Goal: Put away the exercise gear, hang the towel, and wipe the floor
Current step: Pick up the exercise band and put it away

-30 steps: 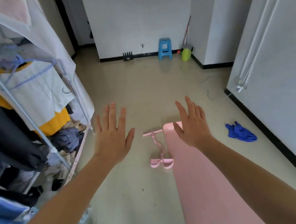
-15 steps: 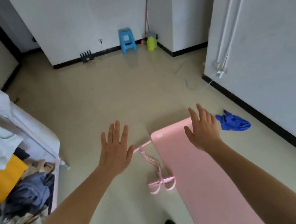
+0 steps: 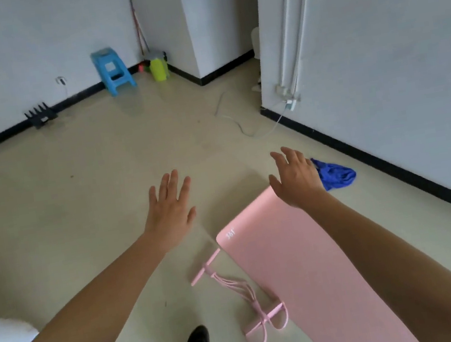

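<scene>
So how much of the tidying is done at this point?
Nothing looks done yet. The pink mat lies unrolled on the floor, the pink resistance puller lies beside it, and the blue towel sits crumpled near the wall. Nothing is in hand: the left hand and right hand are open and empty. Gear, towel and wiping are all left.

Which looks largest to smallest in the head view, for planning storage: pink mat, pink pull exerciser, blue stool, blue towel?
1. pink mat
2. pink pull exerciser
3. blue stool and blue towel look alike; stool is farther, so unranked.

Pedal puller (image 3: pixel 245 299) left of mat (image 3: pixel 300 271)
</scene>
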The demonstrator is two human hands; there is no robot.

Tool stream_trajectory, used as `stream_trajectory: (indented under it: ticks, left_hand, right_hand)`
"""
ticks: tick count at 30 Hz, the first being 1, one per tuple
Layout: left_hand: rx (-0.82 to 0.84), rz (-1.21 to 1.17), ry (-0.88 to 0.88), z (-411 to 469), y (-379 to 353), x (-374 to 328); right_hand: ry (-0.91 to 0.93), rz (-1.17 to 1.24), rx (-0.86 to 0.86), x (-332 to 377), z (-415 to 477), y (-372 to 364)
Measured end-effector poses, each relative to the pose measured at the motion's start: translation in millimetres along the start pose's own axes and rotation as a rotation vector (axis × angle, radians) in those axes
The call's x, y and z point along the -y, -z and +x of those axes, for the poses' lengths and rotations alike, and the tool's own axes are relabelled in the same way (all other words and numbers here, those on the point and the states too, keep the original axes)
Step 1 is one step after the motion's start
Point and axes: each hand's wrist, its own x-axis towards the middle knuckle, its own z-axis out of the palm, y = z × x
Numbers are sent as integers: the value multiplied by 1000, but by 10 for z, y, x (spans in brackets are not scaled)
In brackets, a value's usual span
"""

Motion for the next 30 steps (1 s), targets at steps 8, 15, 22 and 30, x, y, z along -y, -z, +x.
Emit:
stream_trajectory:
  ticks: [8, 15, 22, 30]
  left_hand:
    - [143, -8, -419, 1516, -1078, 481]
    - [297, -54, -624, 1672, -2146, 473]
    - [503, 26, -689, 1352, -4278, 82]
    - [638, 81, -691, 685, -7225, -634]
  right_hand:
    - [-501, 47, 101, 361, 304, -1046]
    - [-720, 68, 267, 593, 33, -2017]
    - [-910, 252, 359, 454, -420, -4129]
    - [-868, 241, 509, 303, -1224, -7251]
